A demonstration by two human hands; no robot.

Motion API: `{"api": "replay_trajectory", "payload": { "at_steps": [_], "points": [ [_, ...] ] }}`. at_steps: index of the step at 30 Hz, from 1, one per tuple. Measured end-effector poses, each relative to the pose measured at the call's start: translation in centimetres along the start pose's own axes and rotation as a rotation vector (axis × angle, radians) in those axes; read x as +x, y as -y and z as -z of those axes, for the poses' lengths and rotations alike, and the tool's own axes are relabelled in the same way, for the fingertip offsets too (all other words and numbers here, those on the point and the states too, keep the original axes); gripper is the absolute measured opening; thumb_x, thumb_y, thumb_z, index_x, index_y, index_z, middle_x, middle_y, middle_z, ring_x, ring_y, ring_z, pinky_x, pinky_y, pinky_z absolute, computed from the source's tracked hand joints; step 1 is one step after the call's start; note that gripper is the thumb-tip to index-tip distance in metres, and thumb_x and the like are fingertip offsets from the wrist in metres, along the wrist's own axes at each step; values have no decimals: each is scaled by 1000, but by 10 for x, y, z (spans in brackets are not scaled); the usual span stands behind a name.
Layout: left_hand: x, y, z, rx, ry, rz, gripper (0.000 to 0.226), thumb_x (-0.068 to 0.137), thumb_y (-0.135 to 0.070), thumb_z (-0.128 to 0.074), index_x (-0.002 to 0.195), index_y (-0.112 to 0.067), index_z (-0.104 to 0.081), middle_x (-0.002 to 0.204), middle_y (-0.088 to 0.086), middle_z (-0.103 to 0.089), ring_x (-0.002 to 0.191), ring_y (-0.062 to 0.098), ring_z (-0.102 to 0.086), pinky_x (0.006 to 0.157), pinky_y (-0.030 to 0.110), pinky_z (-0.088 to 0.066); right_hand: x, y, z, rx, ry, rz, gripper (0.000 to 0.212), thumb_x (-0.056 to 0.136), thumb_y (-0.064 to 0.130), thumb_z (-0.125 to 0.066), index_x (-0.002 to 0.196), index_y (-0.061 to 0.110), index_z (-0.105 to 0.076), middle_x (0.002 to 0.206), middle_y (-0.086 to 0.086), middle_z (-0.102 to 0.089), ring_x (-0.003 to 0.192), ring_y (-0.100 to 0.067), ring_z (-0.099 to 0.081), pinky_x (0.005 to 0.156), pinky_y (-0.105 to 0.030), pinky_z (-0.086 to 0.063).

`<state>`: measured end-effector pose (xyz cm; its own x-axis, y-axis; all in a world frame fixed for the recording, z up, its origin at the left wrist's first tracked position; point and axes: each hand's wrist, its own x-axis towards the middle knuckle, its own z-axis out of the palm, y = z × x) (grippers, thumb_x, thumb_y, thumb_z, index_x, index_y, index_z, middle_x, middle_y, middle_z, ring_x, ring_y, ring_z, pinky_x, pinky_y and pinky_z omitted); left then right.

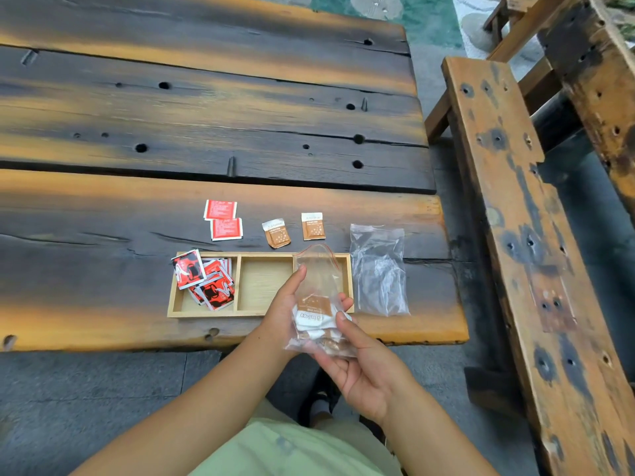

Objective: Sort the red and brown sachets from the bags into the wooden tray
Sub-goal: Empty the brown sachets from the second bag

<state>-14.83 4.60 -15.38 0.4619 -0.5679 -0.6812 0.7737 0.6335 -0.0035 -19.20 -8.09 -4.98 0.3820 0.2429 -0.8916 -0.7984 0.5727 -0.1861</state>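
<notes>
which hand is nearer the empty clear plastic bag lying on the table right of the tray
Right. The right hand holds the sachet-filled clear bag just left of the empty clear plastic bag; the left hand is further left, over the wooden tray.

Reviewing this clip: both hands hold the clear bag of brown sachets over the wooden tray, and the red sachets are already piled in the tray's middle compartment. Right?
Not quite. The head view shows the red sachets piled in the left compartment of the three-compartment wooden tray; the middle compartment is bare. The rest holds: the left hand and right hand hold the clear plastic bag of brown sachets.
</notes>
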Motion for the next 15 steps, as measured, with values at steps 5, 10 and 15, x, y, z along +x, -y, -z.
{"api": "replay_trajectory", "payload": {
  "at_steps": [5, 10, 15],
  "points": [
    [-1, 0, -3, -31, -28, -43, 84, 81, -59, -68, 133, 5, -54, 119, 25, -63, 121, 36, -59, 105, 54, -44, 2, -2, -2, 8, -6, 17, 36, 90, 16, -68, 120, -2, -65, 112, -25, -73, 97, -32, -73, 64, -32, -64],
    [-3, -2, -1, 82, 31, -48, 75, 82, -61, -66, 114, 7, -68, 112, 26, -65, 107, 37, -62, 106, 49, -43, 3, -2, -6, -44, -17, 32, 37, 92, 20, -67, 125, 3, -64, 111, -22, -74, 86, -29, -76, 57, -28, -62],
    [-1, -5, -2, 61, 79, -60, 80, 80, -52, -72, 133, 2, -48, 113, 28, -62, 96, 38, -67, 87, 47, -54, 5, -3, -9, -58, -21, 42, 43, 92, 19, -66, 133, 9, -59, 112, -24, -73, 80, -32, -77, 53, -27, -61]
  ]
}}
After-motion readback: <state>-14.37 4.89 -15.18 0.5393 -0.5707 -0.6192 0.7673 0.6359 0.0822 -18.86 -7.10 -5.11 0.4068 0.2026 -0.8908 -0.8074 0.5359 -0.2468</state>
